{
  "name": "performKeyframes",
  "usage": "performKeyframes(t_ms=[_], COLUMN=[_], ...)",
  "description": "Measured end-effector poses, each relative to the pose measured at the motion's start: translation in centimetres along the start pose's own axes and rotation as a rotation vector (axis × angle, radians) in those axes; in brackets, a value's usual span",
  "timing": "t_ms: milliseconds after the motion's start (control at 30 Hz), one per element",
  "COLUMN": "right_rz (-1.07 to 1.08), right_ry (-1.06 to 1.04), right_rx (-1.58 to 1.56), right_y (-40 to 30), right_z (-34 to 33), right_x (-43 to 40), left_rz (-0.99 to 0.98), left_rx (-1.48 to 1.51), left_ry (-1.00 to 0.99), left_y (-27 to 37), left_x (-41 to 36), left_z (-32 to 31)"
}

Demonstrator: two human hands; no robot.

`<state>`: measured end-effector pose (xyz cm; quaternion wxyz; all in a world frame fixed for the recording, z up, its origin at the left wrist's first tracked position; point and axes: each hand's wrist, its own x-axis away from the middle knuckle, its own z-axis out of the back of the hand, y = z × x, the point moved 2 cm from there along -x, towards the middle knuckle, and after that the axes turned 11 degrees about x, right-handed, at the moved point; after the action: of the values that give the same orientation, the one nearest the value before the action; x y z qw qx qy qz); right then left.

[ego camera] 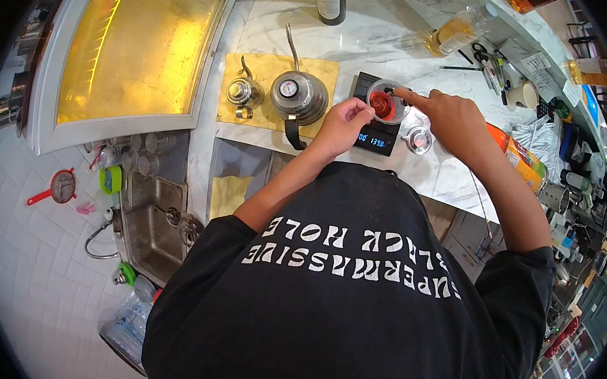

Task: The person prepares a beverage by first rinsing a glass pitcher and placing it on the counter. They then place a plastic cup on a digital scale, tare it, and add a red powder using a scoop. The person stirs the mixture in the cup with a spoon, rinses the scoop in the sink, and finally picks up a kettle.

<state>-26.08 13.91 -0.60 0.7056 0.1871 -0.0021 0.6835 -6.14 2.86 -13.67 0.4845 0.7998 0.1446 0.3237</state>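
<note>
A clear plastic cup (399, 116) with red contents stands on a black digital scale (371, 148) whose display is lit. The curled fingertips of my left hand (346, 119) are at the cup's near left rim and appear to grip it. My right hand (454, 115) reaches in from the right, its index finger extended over the far rim. A small dark object (389, 91) lies under that fingertip, mostly hidden. A small round metal vessel (418, 140) is beside the scale. To the left, a gooseneck kettle (299, 98) with a dial thermometer and a smaller metal pot (244, 91) rest on a yellow cloth (325, 69).
A dark glass bottle (329, 4) and a clear bottle of amber liquid (451, 33) are at the back. Scissors (482, 55) and pens lie rightward. A long bar spoon (481, 202) overhangs the front edge. Left are a yellow-lit glass-door cabinet (139, 46) and a sink (148, 221).
</note>
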Motion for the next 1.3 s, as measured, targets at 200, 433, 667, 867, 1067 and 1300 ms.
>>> performKeyframes(t_ms=[200,433,667,867,1067,1300], right_rz=[0.001,0.012,0.019,-0.002,-0.023,-0.017], right_ry=[0.010,-0.085,-0.078,-0.038,-0.059,-0.078], right_rx=[0.002,-0.063,-0.085,-0.020,0.010,-0.041], right_y=[0.1,-1.3,-2.2,-1.4,-0.1,-0.1], right_z=[0.1,-0.1,-0.2,-0.4,-0.4,0.0], right_x=[1.2,1.8,0.8,-0.2,0.7,2.5], left_rz=[0.008,0.013,0.020,0.027,0.030,0.026], left_rx=[-0.006,-0.008,-0.025,-0.020,-0.020,0.009], left_ry=[-0.018,-0.031,-0.029,-0.020,-0.031,-0.035], left_y=[-0.5,-0.6,-0.4,-0.3,-0.5,-0.5], left_x=[0.0,0.0,0.1,0.2,0.1,0.2], left_z=[0.2,0.3,0.3,0.2,0.3,0.2])
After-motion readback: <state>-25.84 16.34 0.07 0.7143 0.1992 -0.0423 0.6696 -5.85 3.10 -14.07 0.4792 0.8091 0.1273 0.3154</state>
